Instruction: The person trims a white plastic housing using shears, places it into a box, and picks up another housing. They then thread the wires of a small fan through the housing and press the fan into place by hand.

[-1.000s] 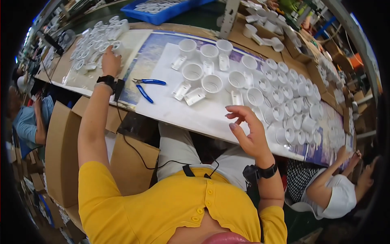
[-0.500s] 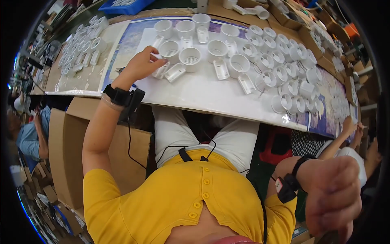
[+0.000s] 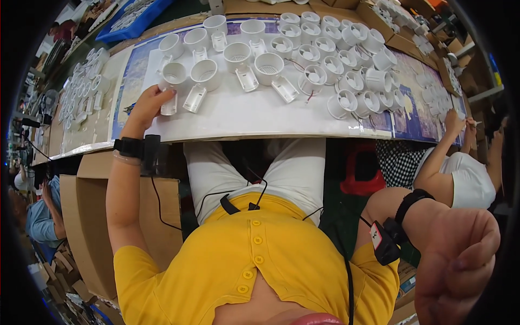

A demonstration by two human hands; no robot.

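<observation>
Your left hand [image 3: 147,104] rests on the near-left part of the long white worktable [image 3: 244,116], its fingers curled round the flat rectangular base of a white plastic cup-shaped housing [image 3: 172,81], gripping it where it lies on the table. That housing sits at the left end of the rows of parts, with its round open cup pointing away from you. Just to the right of it lies a second white plastic cup-and-base housing [image 3: 201,80], tilted the same way and not touched by your fingers. Further right of the held housing, more white round cups [image 3: 269,67] with loose rectangular bases stand in rows, and beyond those a dense cluster of white fan-like round housings [image 3: 352,81] covers the table's right half. A black wrist strap [image 3: 130,147] circles your left forearm, below the held housing, with a thin black cable hanging from it.

Your right hand [image 3: 460,265] is well apart from the held housing, low and to the right, off the table and close to the camera; it is clenched into a loose fist and you cannot tell whether anything lies inside it. Its wrist carries a black band [image 3: 403,216]. Past the table's right end, another person's arm in a white sleeve [image 3: 471,179] reaches toward the table edge
</observation>
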